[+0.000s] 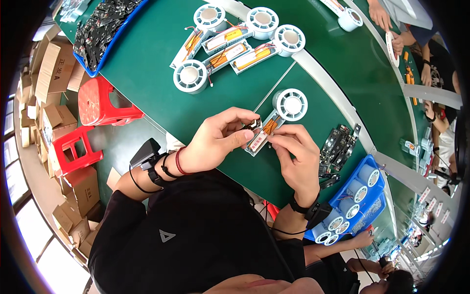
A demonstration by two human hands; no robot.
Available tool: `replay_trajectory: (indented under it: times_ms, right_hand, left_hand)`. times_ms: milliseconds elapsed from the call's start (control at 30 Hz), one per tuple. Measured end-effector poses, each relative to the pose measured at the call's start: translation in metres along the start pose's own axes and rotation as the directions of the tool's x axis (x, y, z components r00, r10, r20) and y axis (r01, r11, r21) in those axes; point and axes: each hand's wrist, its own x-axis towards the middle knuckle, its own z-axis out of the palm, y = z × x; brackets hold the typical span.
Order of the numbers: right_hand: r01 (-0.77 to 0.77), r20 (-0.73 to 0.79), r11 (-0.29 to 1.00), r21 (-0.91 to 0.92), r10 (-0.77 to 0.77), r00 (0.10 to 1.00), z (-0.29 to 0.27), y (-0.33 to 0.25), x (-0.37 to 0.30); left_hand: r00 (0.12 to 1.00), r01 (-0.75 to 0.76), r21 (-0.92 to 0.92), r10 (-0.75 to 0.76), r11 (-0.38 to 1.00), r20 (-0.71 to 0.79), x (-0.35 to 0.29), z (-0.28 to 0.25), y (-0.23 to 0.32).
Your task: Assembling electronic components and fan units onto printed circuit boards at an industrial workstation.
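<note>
1. Holding a small dark part [254, 123] between thumb and fingertips, my left hand [218, 139] is closed on it just above the near end of the unit [274, 122].
2. My right hand [296, 157] pinches the near end of the unit's long tray, fingers narrow, thumb and forefinger touching its labelled strip.
3. The unit, a white round speaker joined to a long white tray with an orange component inside, lies on the green table [147, 73] between my two hands, speaker end pointing away from me.
4. Beyond the unit, farther from me on the table, sits a group of finished units [235, 41], five speakers with their trays fanned together, red wires showing.
5. Right of the unit lies a pile of dark parts [338, 144], touching the table's near edge.
6. Just past that pile, lower right of the unit, stands a blue bin [364, 206] holding white speakers.
7. Far left of the unit, at the table's far corner, a second blue tray [105, 34] is filled with dark parts.
8. Left of the unit, off the table, stand two red stools [100, 105], with cardboard boxes [54, 68] beyond them.
9. Beyond the unit, upper right, another person's hands [382, 17] work at a white reel [350, 19].
</note>
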Motion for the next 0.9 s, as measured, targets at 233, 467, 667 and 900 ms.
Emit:
replay_trajectory:
  times_ms: [233,467,667,900]
  right_hand:
    - [0.091,0.032,0.963,-0.252,-0.086,0.996,0.001,-0.004,-0.005]
    - [0.088,0.036,0.979,-0.185,-0.082,0.996,-0.004,-0.004,-0.003]
    - [0.086,-0.013,0.985,-0.151,-0.089,0.996,0.002,-0.008,-0.003]
    - [0.114,-0.117,0.916,-0.383,-0.171,0.978,0.015,-0.01,0.006]
  left_hand:
    - [0.998,-0.059,-0.036,0.059,0.998,0.006,0.0,-0.004,-0.008]
    - [0.955,-0.282,0.328,0.297,0.902,0.005,0.005,-0.012,-0.016]
    - [0.944,-0.318,0.357,0.329,0.878,0.031,0.005,-0.012,-0.013]
    - [0.844,-0.478,0.693,0.501,0.54,0.192,0.012,-0.013,-0.005]
